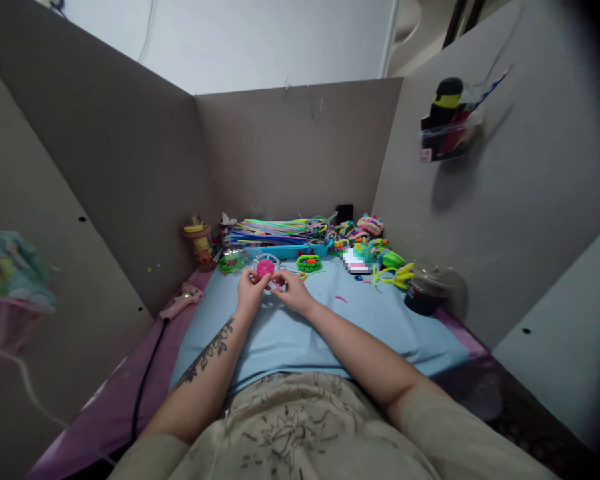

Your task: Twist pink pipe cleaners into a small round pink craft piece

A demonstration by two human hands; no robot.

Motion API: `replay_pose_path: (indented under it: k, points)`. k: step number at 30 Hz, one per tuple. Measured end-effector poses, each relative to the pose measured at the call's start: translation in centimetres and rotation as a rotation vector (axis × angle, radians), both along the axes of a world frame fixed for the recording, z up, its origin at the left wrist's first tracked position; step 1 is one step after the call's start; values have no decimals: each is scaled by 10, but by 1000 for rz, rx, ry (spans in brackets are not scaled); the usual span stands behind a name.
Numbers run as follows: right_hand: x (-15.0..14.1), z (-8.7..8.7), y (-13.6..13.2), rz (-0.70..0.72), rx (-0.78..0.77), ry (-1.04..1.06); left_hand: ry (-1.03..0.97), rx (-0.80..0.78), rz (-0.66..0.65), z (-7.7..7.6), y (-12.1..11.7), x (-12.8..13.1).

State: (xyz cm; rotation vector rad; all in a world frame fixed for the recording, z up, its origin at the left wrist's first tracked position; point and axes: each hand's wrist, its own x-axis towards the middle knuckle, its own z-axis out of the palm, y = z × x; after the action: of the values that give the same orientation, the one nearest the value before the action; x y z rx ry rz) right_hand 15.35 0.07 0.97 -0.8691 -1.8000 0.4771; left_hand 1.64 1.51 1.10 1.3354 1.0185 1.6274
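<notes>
My left hand [251, 285] and my right hand [291, 288] meet over a light blue cloth [300, 333], fingers pinched on a small round craft piece [267, 268] with a pink middle and a pale ring around it. Both hands are closed on it from either side. Just beyond it lie a green fuzzy ring [309, 263] and another green piece [231, 261].
A blue tray [285, 251] holds a bundle of coloured pipe cleaners [275, 230]. More bright craft pieces [370, 230] lie at back right. A jar [201, 244] stands at back left, a pink glue gun [183, 301] at left, a dark lidded cup [425, 292] at right. Cardboard walls enclose the space.
</notes>
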Motion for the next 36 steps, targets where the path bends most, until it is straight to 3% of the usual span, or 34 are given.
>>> replay_pose_path:
  k: [8, 13, 20, 23, 29, 36]
  points:
    - [12, 6, 3, -117, 4, 87, 79, 29, -30, -1, -2, 2]
    - [24, 9, 13, -212, -95, 216, 110, 45, -109, -1, -4, 3]
    - [21, 3, 21, -109, -220, 439, 45, -41, -106, 4, -5, 3]
    - [18, -1, 23, -63, -233, 366, 31, -52, -80, 7, -6, 3]
    - [14, -3, 21, -122, -138, 250, 73, -46, -161, 9, -10, 5]
    - [17, -5, 21, -115, -180, 248, 102, -10, -231, 0, -6, 6]
